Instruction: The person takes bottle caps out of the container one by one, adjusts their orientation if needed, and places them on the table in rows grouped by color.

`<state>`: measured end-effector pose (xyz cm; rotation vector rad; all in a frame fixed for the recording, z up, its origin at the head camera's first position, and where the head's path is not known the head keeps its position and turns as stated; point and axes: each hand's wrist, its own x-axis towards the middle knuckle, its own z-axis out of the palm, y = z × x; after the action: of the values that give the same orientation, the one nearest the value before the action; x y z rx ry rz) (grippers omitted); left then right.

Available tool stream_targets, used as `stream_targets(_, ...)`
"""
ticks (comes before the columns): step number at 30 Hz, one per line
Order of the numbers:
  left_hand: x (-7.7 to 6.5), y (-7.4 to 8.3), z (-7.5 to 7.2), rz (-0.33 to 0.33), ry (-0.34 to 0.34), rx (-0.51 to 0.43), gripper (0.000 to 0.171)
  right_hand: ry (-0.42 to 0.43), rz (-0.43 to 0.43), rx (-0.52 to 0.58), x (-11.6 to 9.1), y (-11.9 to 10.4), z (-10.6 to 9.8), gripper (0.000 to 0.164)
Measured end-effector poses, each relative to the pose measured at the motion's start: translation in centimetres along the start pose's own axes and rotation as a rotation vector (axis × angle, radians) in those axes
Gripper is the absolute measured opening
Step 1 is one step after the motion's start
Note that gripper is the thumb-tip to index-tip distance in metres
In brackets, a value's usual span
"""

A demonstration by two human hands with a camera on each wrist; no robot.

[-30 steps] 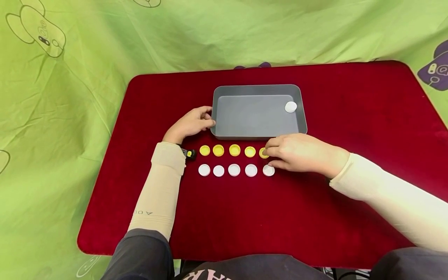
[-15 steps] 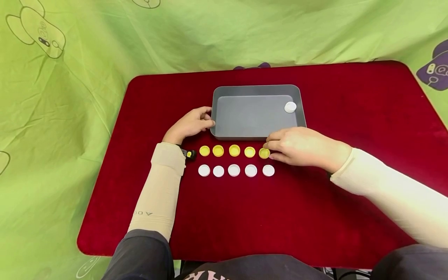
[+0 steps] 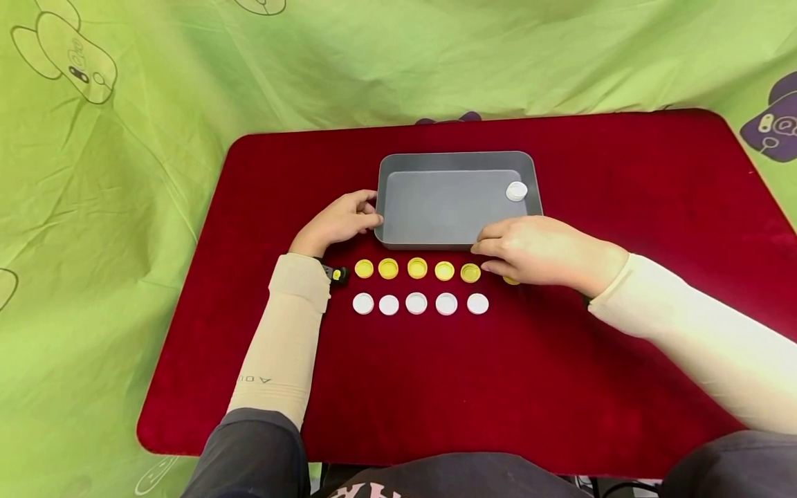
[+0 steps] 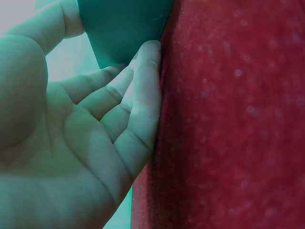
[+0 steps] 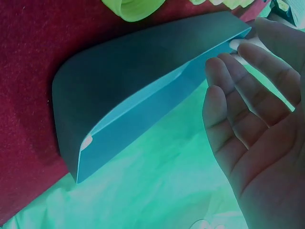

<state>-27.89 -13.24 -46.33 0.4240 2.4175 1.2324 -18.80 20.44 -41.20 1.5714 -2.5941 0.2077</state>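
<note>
At the left end of a grey rectangular tray [image 3: 461,246], my left hand [image 3: 339,220] holds the wall between thumb and fingers. In the left wrist view, the fingertips [image 4: 147,52] touch the tray's outer side [image 4: 126,33]. My right hand [image 3: 529,249] hovers by the tray's front right corner with relaxed fingers, and the right wrist view shows nothing in its palm [image 5: 267,148]. Near its thumb lies a yellow bottle cap [image 3: 470,273], while another yellow cap [image 3: 510,281] is partly hidden beneath the hand. White round caps [image 3: 517,191], apparently stacked, sit inside the tray at the right.
Several yellow caps [image 3: 417,268] form a row before the tray. Nearer the person, several white caps [image 3: 416,303] make a second row. A red cloth [image 3: 398,387] covers the table, and green fabric [image 3: 398,62] hangs behind it.
My right hand has shifted away from the right-hand white and yellow caps, up toward the tray, uncovering them. A further yellow cap now peeks out below the hand. My left hand stays put.
</note>
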Motion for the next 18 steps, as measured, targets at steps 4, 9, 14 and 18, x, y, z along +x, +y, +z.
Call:
stream_targets(4, 0.0, 0.0, 0.0, -0.004, 0.005, 0.003, 0.056, 0.018, 0.008, 0.007, 0.0, 0.4, -0.3, 0.023)
stream_targets(9, -0.2, 0.2, -0.1, -0.011, 0.009, 0.015, 0.058, 0.014, 0.035, 0.007, 0.2, 1.0, -0.7, 0.023)
stream_targets(14, -0.3, 0.3, -0.1, -0.023, -0.001, 0.025, 0.058, -0.001, 0.062, -0.011, 0.2, 1.8, -1.2, 0.027)
stream_targets(18, -0.1, 0.3, -0.1, -0.024, -0.001, 0.023, 0.059, -0.001, 0.082, -0.019, 0.1, 2.5, -1.4, 0.029)
